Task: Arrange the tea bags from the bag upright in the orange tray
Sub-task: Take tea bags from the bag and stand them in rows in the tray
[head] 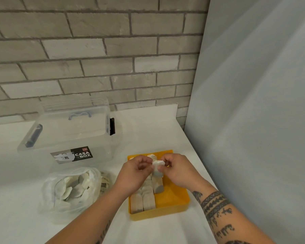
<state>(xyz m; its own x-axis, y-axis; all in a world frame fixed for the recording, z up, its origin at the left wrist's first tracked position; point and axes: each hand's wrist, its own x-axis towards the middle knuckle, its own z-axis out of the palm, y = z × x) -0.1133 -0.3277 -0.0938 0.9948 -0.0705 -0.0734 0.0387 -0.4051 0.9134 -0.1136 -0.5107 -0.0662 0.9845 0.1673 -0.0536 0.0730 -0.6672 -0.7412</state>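
Two forearms, the right one tattooed, reach in from the near edge. The left hand [137,173] and right hand [178,171] meet, each with curled fingertips pinching one white tea bag [158,163] between them. Directly beneath the hands sits the orange tray [174,201], with rows of tea bags [149,199] standing along its left side. Just left of the left hand lies the clear plastic bag [70,189] of tea bags. Beyond it stands a transparent storage box [69,131].

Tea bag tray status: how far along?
Partway. Done: rows of tea bags stand along the left side of the orange tray. In hand: left hand and right hand hold one tea bag above the tray. Left: the tray's right side is bare, and the plastic bag still holds many.
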